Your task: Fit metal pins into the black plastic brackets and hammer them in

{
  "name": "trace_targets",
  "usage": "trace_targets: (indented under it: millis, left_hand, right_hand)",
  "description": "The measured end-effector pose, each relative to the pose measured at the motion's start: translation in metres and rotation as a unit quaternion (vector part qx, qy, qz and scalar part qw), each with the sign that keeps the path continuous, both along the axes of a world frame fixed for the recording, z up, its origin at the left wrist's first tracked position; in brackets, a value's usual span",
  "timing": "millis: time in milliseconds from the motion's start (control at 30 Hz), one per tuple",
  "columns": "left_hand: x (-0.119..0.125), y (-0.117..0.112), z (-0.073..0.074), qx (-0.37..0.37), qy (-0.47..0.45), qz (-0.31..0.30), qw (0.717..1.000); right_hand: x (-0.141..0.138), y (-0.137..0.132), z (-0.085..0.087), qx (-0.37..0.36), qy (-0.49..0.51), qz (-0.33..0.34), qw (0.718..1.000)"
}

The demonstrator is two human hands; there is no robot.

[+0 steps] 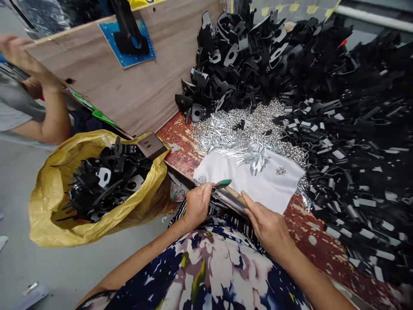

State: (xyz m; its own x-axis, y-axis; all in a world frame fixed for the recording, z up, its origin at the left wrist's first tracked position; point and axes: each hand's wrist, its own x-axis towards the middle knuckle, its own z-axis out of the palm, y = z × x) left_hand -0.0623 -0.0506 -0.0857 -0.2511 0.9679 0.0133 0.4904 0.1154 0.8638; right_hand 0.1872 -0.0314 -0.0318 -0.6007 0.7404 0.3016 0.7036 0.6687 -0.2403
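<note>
My left hand (197,204) is closed at the front edge of the table, thumb and fingers pinched together. At its fingertips is a small tool with a green end (223,184); the rest of it is mostly hidden. My right hand (267,221) is closed around the near end of a long dark grey piece (232,199), whose far end reaches toward my left fingers. Just beyond both hands lies a white cloth (274,178). Thin silvery pins (238,153) and a small cluster of tiny metal bits (281,171) rest on it.
Black plastic parts (232,82) are heaped at the back and right, beside a silvery pile (267,114). A yellow sack (48,202) of black parts stands at the left. Behind it rises a wooden board (167,64). Another person's arm (53,103) shows at far left.
</note>
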Motion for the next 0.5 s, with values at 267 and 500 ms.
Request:
trace_targets:
  millis: [267, 500]
  left_hand:
    - [-0.002, 0.006, 0.009, -0.015, -0.008, -0.041, 0.999]
    - [-0.079, -0.035, 0.095, 0.084, -0.061, 0.068, 0.992]
  right_hand:
    - [0.015, 0.016, 0.009, -0.096, 0.015, -0.065, 0.993]
    - [0.030, 0.053, -0.013, 0.026, -0.109, -0.072, 0.991]
